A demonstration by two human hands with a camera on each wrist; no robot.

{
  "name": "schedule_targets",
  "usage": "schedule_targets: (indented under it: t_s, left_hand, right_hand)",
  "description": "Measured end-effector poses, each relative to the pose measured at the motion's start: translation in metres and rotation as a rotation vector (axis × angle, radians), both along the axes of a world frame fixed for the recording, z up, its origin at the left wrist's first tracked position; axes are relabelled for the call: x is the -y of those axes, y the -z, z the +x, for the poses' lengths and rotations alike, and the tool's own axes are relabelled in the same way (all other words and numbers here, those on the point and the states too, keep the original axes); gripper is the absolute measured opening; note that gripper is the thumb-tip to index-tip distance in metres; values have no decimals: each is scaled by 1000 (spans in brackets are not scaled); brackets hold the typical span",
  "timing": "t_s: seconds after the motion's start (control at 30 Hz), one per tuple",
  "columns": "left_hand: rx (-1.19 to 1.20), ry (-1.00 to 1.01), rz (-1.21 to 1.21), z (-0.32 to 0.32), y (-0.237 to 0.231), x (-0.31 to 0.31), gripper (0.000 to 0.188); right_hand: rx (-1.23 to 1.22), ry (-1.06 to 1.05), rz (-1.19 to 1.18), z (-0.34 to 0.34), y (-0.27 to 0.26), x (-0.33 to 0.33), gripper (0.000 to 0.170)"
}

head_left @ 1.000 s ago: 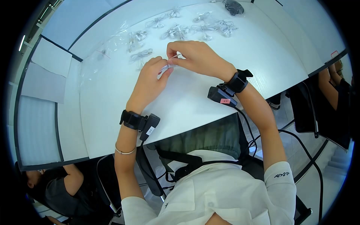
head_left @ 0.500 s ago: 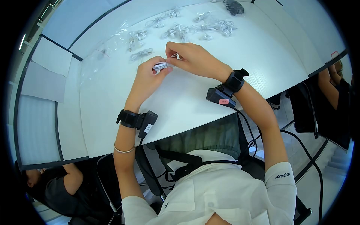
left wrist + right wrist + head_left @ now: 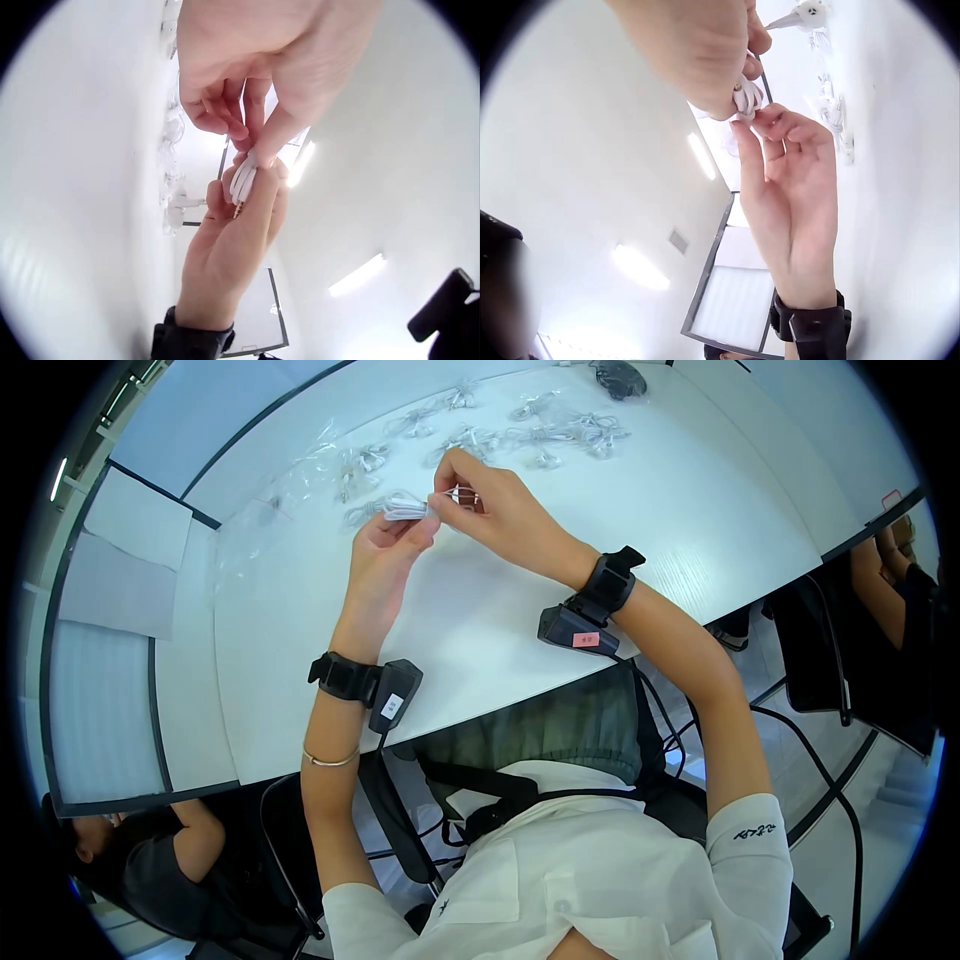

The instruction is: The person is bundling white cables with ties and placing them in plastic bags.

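A coiled white cable (image 3: 404,506) is held between the two hands above the table. My left hand (image 3: 383,565) pinches the coil at its side, thumb against the fingertips. The right hand (image 3: 500,515) grips the coil's other end, a thin loop showing between its thumb and fingers. In the left wrist view a metal plug tip pokes from the cable (image 3: 244,180) beside the right hand (image 3: 232,251). In the right wrist view the bundle (image 3: 748,99) touches both hands, and a white earbud (image 3: 810,13) appears beyond the right hand's fingers; whether it joins this cable I cannot tell.
Several coiled white cables (image 3: 595,432) lie across the back of the white table (image 3: 480,640). Clear plastic bags (image 3: 300,485) are at the back left, a dark round object (image 3: 620,378) at the back. Low partitions border the table; other people sit at both sides.
The left hand has moved up and left and turned, so the coil now shows above its fingertips. My right hand has shifted slightly left, still holding cable, with a wider loop visible.
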State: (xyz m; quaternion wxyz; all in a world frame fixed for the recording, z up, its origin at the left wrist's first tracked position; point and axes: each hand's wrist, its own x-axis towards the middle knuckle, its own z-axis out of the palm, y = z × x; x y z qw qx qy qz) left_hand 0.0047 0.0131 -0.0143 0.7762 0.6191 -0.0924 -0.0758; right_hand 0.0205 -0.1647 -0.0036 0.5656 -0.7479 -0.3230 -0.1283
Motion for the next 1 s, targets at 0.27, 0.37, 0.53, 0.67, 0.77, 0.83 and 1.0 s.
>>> schedule_targets:
  t_s: [0.27, 0.37, 0.53, 0.67, 0.77, 0.83, 1.0]
  left_hand:
    - [29, -18, -136, 0, 4, 5, 15]
    - [53, 1, -133, -2, -1, 7, 16]
    - [110, 38, -40, 0, -2, 4, 23]
    - [108, 77, -54, 0, -3, 4, 24]
    - [109, 46, -74, 2, 0, 3, 25]
    - [98, -11, -47, 0, -1, 6, 27]
    - [83, -30, -94, -1, -4, 6, 33]
  right_hand:
    - [-25, -21, 151, -3, 0, -6, 17]
    - [-62, -56, 139, 0, 0, -1, 17]
    - [-95, -70, 94, 3, 0, 2, 16]
    - [-73, -35, -34, 0, -6, 4, 17]
    - [-54, 15, -113, 0, -6, 4, 18]
    - [-43, 32, -121, 0, -4, 3, 18]
    - [-43, 44, -91, 3, 0, 3, 17]
